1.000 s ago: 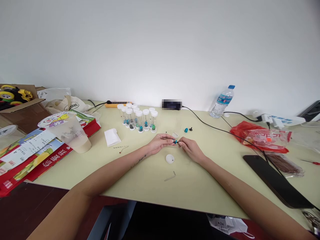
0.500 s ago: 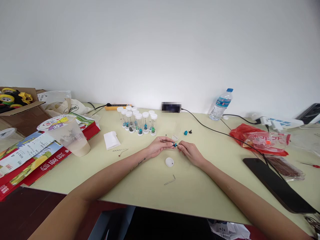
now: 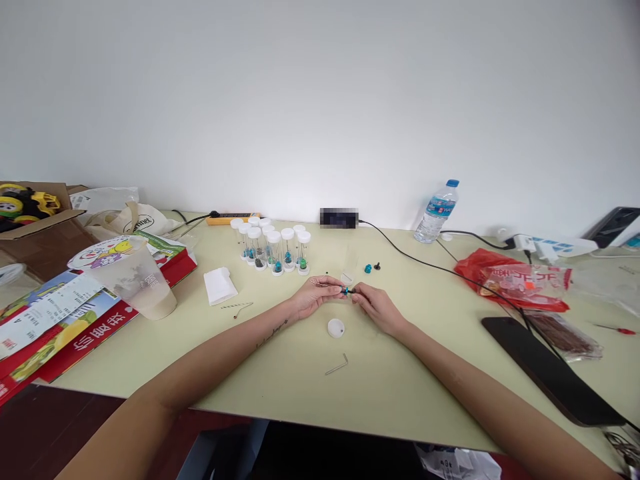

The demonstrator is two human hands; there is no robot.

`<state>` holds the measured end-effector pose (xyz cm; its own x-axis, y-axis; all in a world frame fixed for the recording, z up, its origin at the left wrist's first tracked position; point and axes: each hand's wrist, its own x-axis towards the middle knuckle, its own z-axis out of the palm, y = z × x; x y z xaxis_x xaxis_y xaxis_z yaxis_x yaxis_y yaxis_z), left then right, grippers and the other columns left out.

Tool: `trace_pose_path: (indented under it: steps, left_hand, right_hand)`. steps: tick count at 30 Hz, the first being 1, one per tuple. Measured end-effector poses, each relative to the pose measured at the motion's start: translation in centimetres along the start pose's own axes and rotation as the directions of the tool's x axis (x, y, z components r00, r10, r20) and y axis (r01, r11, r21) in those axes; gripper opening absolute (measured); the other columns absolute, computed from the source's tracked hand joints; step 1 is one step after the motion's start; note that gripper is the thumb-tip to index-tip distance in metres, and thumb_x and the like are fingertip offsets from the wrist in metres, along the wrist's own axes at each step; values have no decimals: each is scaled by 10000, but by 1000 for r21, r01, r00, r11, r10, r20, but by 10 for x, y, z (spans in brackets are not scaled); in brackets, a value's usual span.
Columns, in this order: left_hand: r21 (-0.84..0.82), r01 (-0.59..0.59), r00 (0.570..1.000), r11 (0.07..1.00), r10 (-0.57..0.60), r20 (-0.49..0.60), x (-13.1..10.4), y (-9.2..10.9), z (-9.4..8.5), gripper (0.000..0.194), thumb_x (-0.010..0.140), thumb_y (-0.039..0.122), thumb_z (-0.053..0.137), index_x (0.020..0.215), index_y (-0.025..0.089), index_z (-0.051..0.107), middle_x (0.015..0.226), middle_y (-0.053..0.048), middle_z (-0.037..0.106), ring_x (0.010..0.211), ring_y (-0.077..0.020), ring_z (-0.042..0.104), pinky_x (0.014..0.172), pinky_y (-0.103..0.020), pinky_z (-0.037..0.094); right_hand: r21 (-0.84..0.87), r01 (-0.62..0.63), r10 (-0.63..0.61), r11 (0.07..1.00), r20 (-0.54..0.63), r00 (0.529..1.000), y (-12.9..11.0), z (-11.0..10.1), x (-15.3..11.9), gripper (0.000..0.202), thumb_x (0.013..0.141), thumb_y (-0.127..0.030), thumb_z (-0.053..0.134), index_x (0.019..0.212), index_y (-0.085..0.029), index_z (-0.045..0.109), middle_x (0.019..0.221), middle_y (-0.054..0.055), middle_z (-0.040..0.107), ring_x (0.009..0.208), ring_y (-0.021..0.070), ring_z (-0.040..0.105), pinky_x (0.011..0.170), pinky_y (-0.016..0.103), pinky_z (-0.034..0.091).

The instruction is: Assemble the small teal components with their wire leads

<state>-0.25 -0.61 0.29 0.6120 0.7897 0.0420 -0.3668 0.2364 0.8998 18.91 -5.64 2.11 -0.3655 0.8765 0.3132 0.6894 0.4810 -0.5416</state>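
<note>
My left hand pinches a small blue part between thumb and fingers, above the table. From the right, my right hand closes on a small dark piece that meets the blue part; its exact kind is too small to tell. Just below the hands lies a round white cap with a tiny dark bit in it. An L-shaped hex key rests nearer the table's front edge. Beyond my right hand sit another blue part and a small black piece.
Several clear tubes with white caps stand behind my left hand. A folded white paper and a drink cup are to the left. A water bottle, red plastic bag and black slab are to the right.
The whole view has shifted slightly. My hands stay together around the blue part, and more of the dark piece shows between them.
</note>
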Motion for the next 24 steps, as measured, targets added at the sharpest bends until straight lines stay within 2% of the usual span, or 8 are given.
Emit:
trace_pose_path:
  steps: [2,5,11,15,19,21,24]
  left_hand:
    - [-15,-6,1000,1000,6,-21,0,0,0,299,594,211,732,856,105,637,854,-72,655,824,-161,621,892,-339,412]
    - [-20,-11,1000,1000,11,-18,0,0,1,296,592,212,733,851,102,637,851,-71,654,821,-161,620,889,-340,414]
    - [3,0,1000,1000,0,-7,0,0,2,289,596,218,732,841,99,636,831,-67,651,815,-176,627,880,-344,422]
    - [-15,-7,1000,1000,7,-20,0,0,2,274,600,202,730,839,106,636,820,-54,649,792,-154,624,865,-323,431]
    - [-10,1,1000,1000,-2,-16,0,0,2,285,599,210,732,845,103,635,823,-62,651,798,-151,623,860,-313,432]
    - [5,8,1000,1000,-8,-12,0,1,2,302,593,226,736,849,101,635,823,-67,652,796,-156,626,864,-320,428]
    - [11,16,1000,1000,-16,-6,0,1,2,310,588,233,739,848,100,634,821,-66,651,798,-166,630,874,-331,422]
  right_hand:
    - [-4,-25,25,1000,-27,999,0,0,0,247,885,-425,353,866,-212,477,634,-14,539,548,133,477,557,246,367]
    - [1,-30,30,1000,-43,999,0,1,-1,268,878,-446,355,906,-211,481,636,-15,539,540,130,472,551,246,369]
    - [5,-1,1,1000,-17,1000,0,0,-1,338,908,-421,281,753,-202,487,641,4,533,568,137,479,561,253,373]
    - [7,-20,20,1000,-50,999,0,1,-1,221,882,-405,364,898,-216,476,685,-1,548,548,131,460,545,257,369]
    - [27,-14,16,1000,-60,998,1,2,-2,206,874,-397,391,937,-217,468,636,-26,516,541,126,455,538,245,358]
    - [22,-17,18,1000,-47,999,2,1,-2,221,879,-410,379,912,-214,476,614,-30,501,545,126,454,542,241,355]
    - [12,5,-5,1000,-9,1000,2,0,-1,294,904,-410,307,777,-205,475,629,-14,507,568,129,463,553,242,357]
